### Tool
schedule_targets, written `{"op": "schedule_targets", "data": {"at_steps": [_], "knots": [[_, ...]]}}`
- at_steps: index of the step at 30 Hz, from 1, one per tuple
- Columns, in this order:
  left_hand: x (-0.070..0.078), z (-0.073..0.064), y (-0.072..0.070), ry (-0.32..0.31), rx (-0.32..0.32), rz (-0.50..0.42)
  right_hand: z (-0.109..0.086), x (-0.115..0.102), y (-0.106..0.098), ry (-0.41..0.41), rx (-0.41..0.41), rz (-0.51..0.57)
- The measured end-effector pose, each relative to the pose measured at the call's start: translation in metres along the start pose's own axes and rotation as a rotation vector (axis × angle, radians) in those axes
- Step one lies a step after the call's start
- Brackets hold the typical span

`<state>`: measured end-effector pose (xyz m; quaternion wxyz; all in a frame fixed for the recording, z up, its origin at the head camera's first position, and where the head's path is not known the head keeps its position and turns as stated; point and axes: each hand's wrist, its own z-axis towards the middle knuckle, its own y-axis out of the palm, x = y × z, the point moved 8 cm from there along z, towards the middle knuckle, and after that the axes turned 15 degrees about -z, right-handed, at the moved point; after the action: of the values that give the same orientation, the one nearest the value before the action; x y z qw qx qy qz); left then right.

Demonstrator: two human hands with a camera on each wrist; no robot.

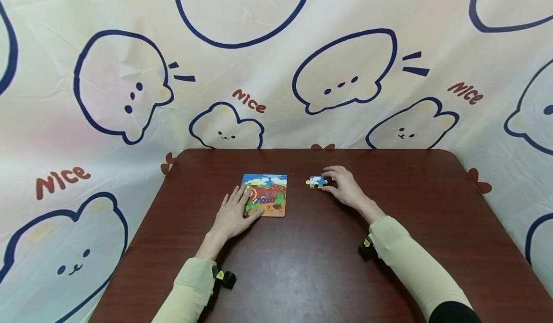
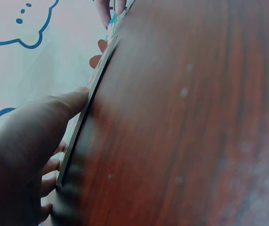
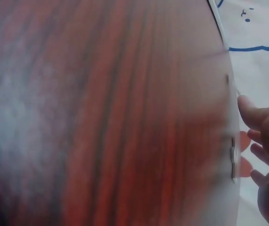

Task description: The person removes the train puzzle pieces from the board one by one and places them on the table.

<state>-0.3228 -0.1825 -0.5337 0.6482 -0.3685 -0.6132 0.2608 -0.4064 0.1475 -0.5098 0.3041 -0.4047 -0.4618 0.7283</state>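
Jigsaw piece (image 1: 317, 182) lies near the desk's (image 1: 302, 260) far edge, right of the picture board (image 1: 270, 198) and apart from it. Left hand (image 1: 232, 216) on the board's near-left part, fingers straight, spread. Right hand's (image 1: 345, 188) thumb and fingers bracket the piece's right end; can't tell if pinched. Looks like the piece-handling step; next move needs a sure two-sided pinch.
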Motion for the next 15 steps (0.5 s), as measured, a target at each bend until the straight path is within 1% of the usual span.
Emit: {"op": "schedule_targets", "data": {"at_steps": [6, 10, 15], "knots": [[0.001, -0.001, 0.001, 0.001, -0.006, -0.009, -0.001, 0.005, 0.007, 0.015, -0.030, -0.007], [0.001, -0.002, 0.000, -0.001, -0.003, -0.013, -0.001, 0.005, 0.010, 0.010, -0.042, -0.012], [0.000, -0.002, -0.001, -0.004, -0.001, -0.014, 0.001, 0.003, 0.011, 0.020, -0.029, -0.021]]}}
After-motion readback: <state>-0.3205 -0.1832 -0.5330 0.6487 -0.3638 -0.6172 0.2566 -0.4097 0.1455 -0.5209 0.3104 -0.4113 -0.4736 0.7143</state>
